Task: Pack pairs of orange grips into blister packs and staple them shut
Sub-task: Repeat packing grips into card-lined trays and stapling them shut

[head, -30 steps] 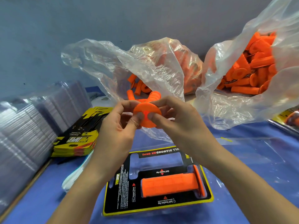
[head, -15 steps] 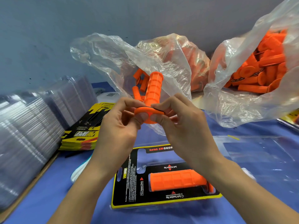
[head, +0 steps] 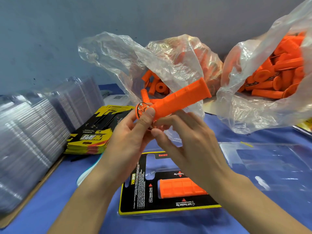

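L hand (head: pixel 125 142) thumb + fingers pinch the logo flange of the loose orange grip (head: pixel 177 100). R hand (head: pixel 194 146) fingers curl on the same flange from below. The barrel points up and rightward, away from the fingertips. The blister pack (head: pixel 135 191) lies below the wrists w/ a seated grip (head: pixel 182 188). The upper cavity (head: pixel 161 164), nearer the fingers, looks empty. Best approach, prob.: level the barrel, line the flange up w/ its recess, then press in evenly.
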`<action>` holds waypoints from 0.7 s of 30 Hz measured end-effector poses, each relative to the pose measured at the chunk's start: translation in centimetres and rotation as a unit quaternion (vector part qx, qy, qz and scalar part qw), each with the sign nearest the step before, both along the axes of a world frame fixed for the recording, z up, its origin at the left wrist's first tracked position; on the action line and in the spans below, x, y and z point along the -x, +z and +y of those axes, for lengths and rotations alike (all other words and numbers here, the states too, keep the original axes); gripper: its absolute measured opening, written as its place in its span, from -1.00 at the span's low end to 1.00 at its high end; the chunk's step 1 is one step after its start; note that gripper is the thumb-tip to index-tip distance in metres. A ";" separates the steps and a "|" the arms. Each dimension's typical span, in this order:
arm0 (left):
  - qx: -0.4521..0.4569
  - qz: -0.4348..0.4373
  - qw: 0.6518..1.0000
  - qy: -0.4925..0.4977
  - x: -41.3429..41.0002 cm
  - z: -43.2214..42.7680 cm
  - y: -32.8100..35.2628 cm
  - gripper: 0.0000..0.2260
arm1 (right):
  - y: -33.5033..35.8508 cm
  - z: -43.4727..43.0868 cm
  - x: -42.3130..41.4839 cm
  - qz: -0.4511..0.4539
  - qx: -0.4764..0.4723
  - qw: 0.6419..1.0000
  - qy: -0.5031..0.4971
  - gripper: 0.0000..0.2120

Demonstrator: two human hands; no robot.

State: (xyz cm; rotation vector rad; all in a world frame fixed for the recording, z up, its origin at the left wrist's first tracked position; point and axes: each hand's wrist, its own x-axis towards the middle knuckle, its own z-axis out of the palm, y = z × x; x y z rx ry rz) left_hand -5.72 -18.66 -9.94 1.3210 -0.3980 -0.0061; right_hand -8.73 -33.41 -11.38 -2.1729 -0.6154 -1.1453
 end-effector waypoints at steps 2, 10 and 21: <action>-0.023 -0.017 0.999 0.037 -0.1 0.4 0.2 -0.63 | 0.3 -0.7 -0.1 0.032 -0.061 0.998 -0.008 -0.77; -0.098 -0.080 0.991 0.038 0.4 0.3 0.2 -0.68 | 0.6 -4.2 -1.4 0.141 -0.114 0.983 -0.013 -0.33; -0.256 -0.120 0.959 0.010 -0.3 1.8 -0.2 -0.66 | 0.2 -7.6 -2.1 0.174 -0.034 0.984 0.023 -0.56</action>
